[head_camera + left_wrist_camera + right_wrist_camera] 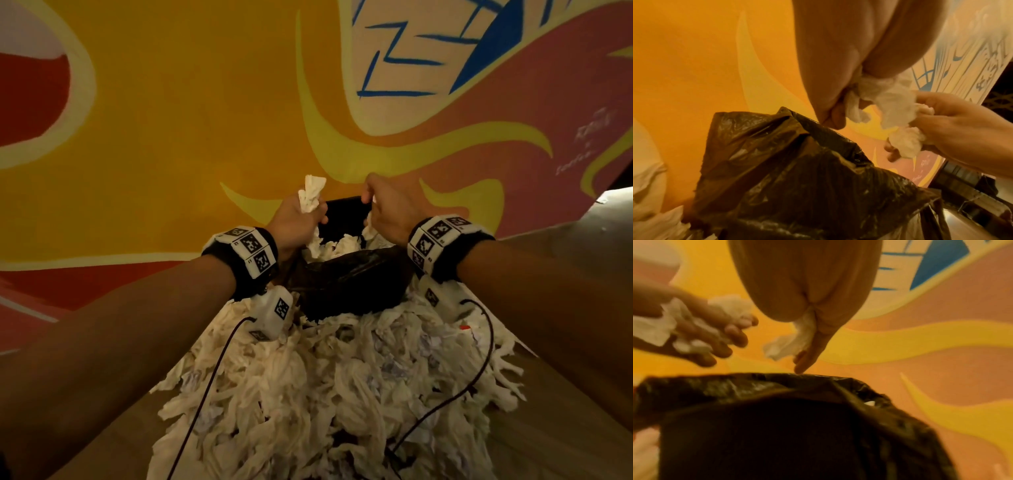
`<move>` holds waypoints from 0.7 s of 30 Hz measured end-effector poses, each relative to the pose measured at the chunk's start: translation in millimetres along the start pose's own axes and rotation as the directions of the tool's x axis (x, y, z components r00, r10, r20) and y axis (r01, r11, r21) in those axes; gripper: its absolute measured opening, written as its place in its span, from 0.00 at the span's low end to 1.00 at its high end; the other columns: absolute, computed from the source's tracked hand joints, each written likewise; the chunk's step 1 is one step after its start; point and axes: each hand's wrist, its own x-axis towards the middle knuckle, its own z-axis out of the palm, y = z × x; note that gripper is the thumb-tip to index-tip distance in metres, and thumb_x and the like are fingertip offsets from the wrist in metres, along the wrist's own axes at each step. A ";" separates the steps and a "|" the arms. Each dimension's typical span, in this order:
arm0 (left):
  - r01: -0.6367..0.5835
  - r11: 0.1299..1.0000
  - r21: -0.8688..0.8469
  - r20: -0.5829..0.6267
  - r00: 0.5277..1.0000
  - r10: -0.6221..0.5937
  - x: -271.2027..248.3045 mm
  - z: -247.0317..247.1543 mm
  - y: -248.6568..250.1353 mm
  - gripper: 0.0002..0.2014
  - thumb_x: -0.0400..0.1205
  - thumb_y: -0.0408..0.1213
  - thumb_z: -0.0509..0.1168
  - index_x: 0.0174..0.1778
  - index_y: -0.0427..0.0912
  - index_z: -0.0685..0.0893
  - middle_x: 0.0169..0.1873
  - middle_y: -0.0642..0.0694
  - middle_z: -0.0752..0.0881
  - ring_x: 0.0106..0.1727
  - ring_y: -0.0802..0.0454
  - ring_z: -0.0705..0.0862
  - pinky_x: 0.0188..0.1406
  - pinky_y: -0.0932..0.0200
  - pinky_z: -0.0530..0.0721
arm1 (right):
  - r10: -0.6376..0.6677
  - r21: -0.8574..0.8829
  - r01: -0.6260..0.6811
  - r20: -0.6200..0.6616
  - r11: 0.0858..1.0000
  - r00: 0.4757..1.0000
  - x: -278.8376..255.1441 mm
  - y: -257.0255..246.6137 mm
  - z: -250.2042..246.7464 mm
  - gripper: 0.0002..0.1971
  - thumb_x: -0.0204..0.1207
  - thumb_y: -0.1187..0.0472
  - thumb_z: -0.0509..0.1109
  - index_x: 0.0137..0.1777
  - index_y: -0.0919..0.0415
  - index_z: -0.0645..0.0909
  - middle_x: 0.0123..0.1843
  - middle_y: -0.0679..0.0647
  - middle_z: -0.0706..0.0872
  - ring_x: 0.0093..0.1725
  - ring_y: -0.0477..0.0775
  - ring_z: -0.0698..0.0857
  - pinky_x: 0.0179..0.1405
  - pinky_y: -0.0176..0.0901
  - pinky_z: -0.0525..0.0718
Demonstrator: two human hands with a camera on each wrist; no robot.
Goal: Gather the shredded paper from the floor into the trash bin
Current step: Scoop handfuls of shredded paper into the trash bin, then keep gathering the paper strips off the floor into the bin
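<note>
— Hands first: what are they doing?

— Both are hovering over the trash bin [346, 212], at about twelve o'clock from the big heap. The left hand [296, 219] is clutching a crumpled wad of paper [311, 193], fingers curled round it, with a tuft sticking up above the fist. The right hand [388, 210] is gripping a smaller wad [791, 341] against its palm; the left wrist view is showing paper bunched between its fingers too.

— And the bin itself?

— It is standing against the painted wall [171, 120], lined with a black plastic bag [352, 277] whose near edge is sagging over the rim. Some pale scraps are already lying inside the opening, just below the hands.

— Where is the rest of the shredded paper?

— The shredded paper [325, 394] is lying in a broad pile on the floor [561, 411], spreading from the foot of the bin toward six o'clock, between the two forearms. Black cables [205, 390] from the wrist cameras are trailing across it.

— Is either hand touching the bag?

— The right index fingertip is pointing down very near the bag's far rim; I cannot tell whether it is touching.
</note>
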 end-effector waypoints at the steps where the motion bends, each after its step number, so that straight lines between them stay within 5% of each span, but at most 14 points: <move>1: -0.014 1.000 0.018 -0.008 1.000 0.014 -0.1 2.0 -0.6 0.02 0.88 0.33 0.58 0.53 0.38 0.71 0.33 0.50 0.73 0.33 0.56 0.72 0.31 0.69 0.72 | -0.027 -0.003 0.027 -0.031 1.000 0.999 -2.1 3.7 -2.7 0.16 0.67 0.81 0.53 0.49 0.64 0.70 0.44 0.60 0.77 0.40 0.58 0.74 0.35 0.44 0.69; 3: -0.026 0.998 0.051 0.005 1.000 0.025 1.9 5.6 -2.4 0.12 0.87 0.40 0.59 0.63 0.38 0.73 0.35 0.53 0.74 0.33 0.60 0.73 0.27 0.75 0.72 | -0.026 0.008 0.027 -0.084 1.000 0.996 -1.5 15.3 -7.6 0.19 0.67 0.81 0.51 0.55 0.66 0.69 0.47 0.65 0.80 0.39 0.60 0.75 0.33 0.46 0.70; 5: -0.005 0.998 0.068 0.046 0.999 0.002 3.5 7.0 0.5 0.24 0.86 0.50 0.58 0.73 0.39 0.70 0.45 0.57 0.79 0.42 0.63 0.78 0.39 0.76 0.75 | 0.001 0.024 0.001 -0.108 1.000 0.994 -1.0 24.1 -11.4 0.15 0.74 0.77 0.52 0.58 0.66 0.69 0.48 0.72 0.82 0.39 0.66 0.78 0.32 0.50 0.75; 7: 0.057 0.997 0.053 0.098 0.993 -0.062 9.2 5.7 -0.4 0.32 0.86 0.58 0.52 0.82 0.45 0.60 0.69 0.58 0.74 0.67 0.58 0.75 0.67 0.62 0.72 | 0.009 -0.036 -0.013 -0.129 0.999 0.992 0.6 33.0 -10.4 0.06 0.82 0.69 0.53 0.55 0.67 0.70 0.49 0.71 0.82 0.42 0.69 0.79 0.37 0.55 0.77; 9: 0.124 0.991 0.043 0.111 0.986 -0.128 16.4 3.9 -3.4 0.30 0.88 0.57 0.45 0.83 0.44 0.57 0.81 0.46 0.63 0.76 0.46 0.69 0.77 0.45 0.66 | 0.023 -0.124 -0.035 -0.092 0.992 0.995 -0.1 40.8 -7.4 0.12 0.87 0.57 0.53 0.53 0.67 0.72 0.50 0.64 0.78 0.43 0.62 0.75 0.40 0.49 0.71; 11: 0.175 0.973 0.148 0.058 0.981 -0.185 22.0 2.6 -5.5 0.24 0.88 0.52 0.43 0.74 0.39 0.65 0.76 0.34 0.65 0.63 0.37 0.75 0.62 0.43 0.77 | 0.096 -0.144 -0.096 -0.009 0.985 0.995 -2.3 43.7 -4.4 0.15 0.86 0.52 0.54 0.52 0.65 0.73 0.54 0.60 0.71 0.47 0.58 0.73 0.49 0.46 0.71; 13: 0.180 0.912 0.367 0.027 0.978 -0.204 24.4 2.9 -9.5 0.18 0.88 0.48 0.43 0.63 0.40 0.68 0.69 0.37 0.66 0.61 0.31 0.73 0.55 0.46 0.76 | 0.204 -0.195 -0.182 0.101 0.964 0.974 -4.1 42.8 0.4 0.13 0.86 0.56 0.51 0.55 0.63 0.73 0.60 0.62 0.71 0.57 0.61 0.73 0.55 0.49 0.68; 16: 0.031 0.784 0.620 0.218 0.953 -0.210 23.5 5.2 -20.4 0.13 0.88 0.37 0.53 0.67 0.40 0.72 0.66 0.35 0.68 0.64 0.28 0.71 0.63 0.38 0.75 | 0.302 -0.361 -0.211 0.217 0.908 0.928 -3.1 42.5 2.9 0.17 0.86 0.61 0.51 0.68 0.67 0.73 0.71 0.66 0.71 0.71 0.67 0.69 0.60 0.56 0.67; 21: -0.199 0.545 0.814 0.405 0.868 -0.288 20.8 14.0 -24.6 0.23 0.85 0.23 0.54 0.76 0.41 0.73 0.70 0.35 0.77 0.66 0.36 0.77 0.54 0.56 0.77 | 0.316 -0.395 -0.162 0.365 0.904 0.876 1.3 45.0 3.7 0.18 0.82 0.72 0.57 0.70 0.71 0.73 0.67 0.68 0.76 0.63 0.67 0.78 0.62 0.54 0.79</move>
